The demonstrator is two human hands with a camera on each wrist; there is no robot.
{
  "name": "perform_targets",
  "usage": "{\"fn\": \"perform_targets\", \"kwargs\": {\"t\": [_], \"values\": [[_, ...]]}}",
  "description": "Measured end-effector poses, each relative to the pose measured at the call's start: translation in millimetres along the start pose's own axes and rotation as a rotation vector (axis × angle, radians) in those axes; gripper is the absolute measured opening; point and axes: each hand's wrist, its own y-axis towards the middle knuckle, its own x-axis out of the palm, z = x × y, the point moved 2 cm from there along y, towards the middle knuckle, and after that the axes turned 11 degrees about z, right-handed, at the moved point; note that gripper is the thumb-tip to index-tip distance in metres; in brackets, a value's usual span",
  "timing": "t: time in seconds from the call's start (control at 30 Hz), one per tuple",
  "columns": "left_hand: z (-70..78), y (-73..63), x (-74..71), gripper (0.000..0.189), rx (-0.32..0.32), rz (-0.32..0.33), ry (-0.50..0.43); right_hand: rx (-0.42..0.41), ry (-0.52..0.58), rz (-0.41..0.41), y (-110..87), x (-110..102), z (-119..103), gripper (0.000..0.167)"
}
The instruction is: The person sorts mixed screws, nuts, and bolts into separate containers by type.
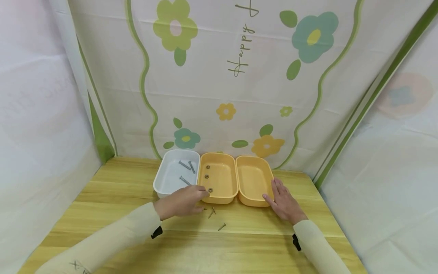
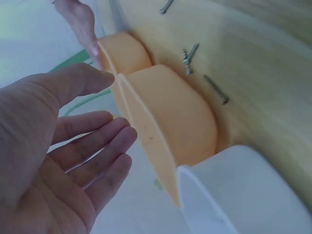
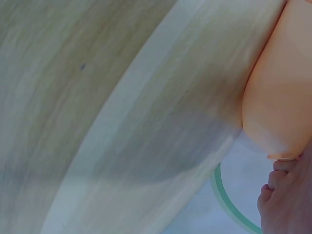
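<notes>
My left hand [image 1: 181, 201] hovers by the near left corner of the middle orange tray [image 1: 219, 200]. In the left wrist view its fingers are loosely spread, with nothing between them. My right hand [image 1: 284, 201] rests against the near right corner of the right orange tray [image 1: 254, 203], thumb at the rim and fingers along the side. Three nuts [image 1: 207, 176] lie along the left of the middle tray. The white tray [image 1: 158, 179] holds three long grey bolts [image 1: 184, 165]. Several screws lie on the table before the trays, including a single screw [image 1: 221, 227] and a crossed pair [image 2: 190, 59].
The three trays stand side by side at the back of the wooden table [image 1: 191, 251]. Behind them hangs a flowered cloth [image 1: 205, 83], and pale cloth walls [image 1: 383, 167] enclose both sides.
</notes>
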Motion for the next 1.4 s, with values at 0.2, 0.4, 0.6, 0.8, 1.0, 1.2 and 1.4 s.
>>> {"fn": "perform_targets", "kwargs": {"t": [0.2,0.4,0.6,0.8,1.0,1.2,1.4], "values": [[-9.5,-14.0,21.1,0.035,-0.036,-0.020,-0.052,0.004,0.009,-0.003,0.1,-1,1,0.088],[-18.8,-21.0,40.3,0.039,-0.101,-0.043,-0.083,-0.004,0.004,0.006,0.4,0,2,0.089],[-25.3,-26.6,55.1,0.035,-0.125,-0.040,-0.055,-0.005,0.000,0.013,0.6,-2,-1,0.088],[-27.3,-25.7,66.5,0.021,-0.130,0.001,-0.005,0.012,0.007,-0.002,-0.2,0,-1,0.089],[-26.7,-23.2,72.1,0.016,-0.075,0.070,-0.069,0.008,0.004,0.005,-1.5,0,-1,0.088],[-22.4,-22.5,68.9,0.027,-0.004,0.068,-0.047,0.000,0.002,0.012,-1.9,-1,-1,0.087],[-15.0,-19.3,59.1,0.026,0.038,0.079,-0.029,0.002,0.019,0.013,-1.7,-3,-4,0.087]]}}
